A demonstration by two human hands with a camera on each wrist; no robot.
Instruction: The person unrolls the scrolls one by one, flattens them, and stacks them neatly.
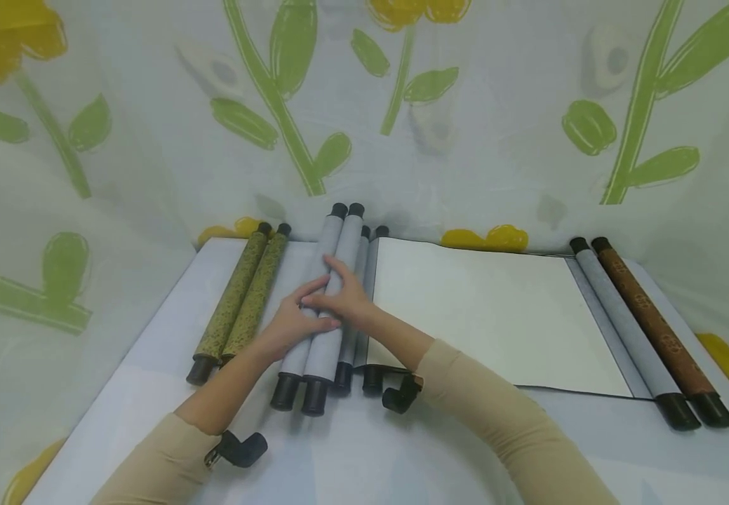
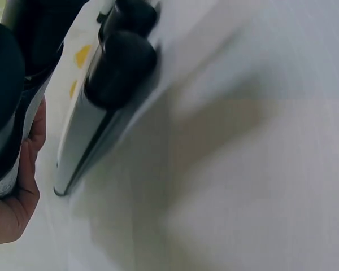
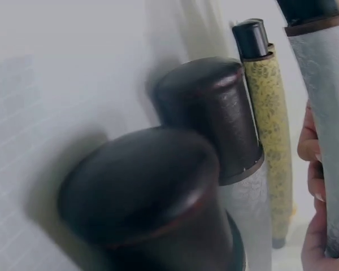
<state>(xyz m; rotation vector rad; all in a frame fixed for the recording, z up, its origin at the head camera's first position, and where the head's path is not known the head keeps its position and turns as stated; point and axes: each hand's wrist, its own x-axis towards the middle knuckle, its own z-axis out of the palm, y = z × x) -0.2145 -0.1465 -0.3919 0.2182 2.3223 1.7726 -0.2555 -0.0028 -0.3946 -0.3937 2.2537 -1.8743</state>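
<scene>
Left hand [image 1: 293, 324]: was curled round paired pale rollers [image 1: 322, 352].
Right hand [image 1: 348, 297]: likewise.
Slip risk: uneven grip could have dropped one.

Two yellow-green patterned scroll rollers [image 1: 233, 298] with black end caps lie side by side on the left of the white table [image 1: 149, 375]; a brown medallion-patterned roller [image 1: 656, 326] lies far right; flower-printed fabric [image 1: 497, 154] rises behind.

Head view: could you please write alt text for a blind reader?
A person's left hand and right hand hold two pale grey rolls over a white table. A cream sheet lies open to the right, with a brown roll beyond it; two yellow patterned rolls lie on the left.
</scene>
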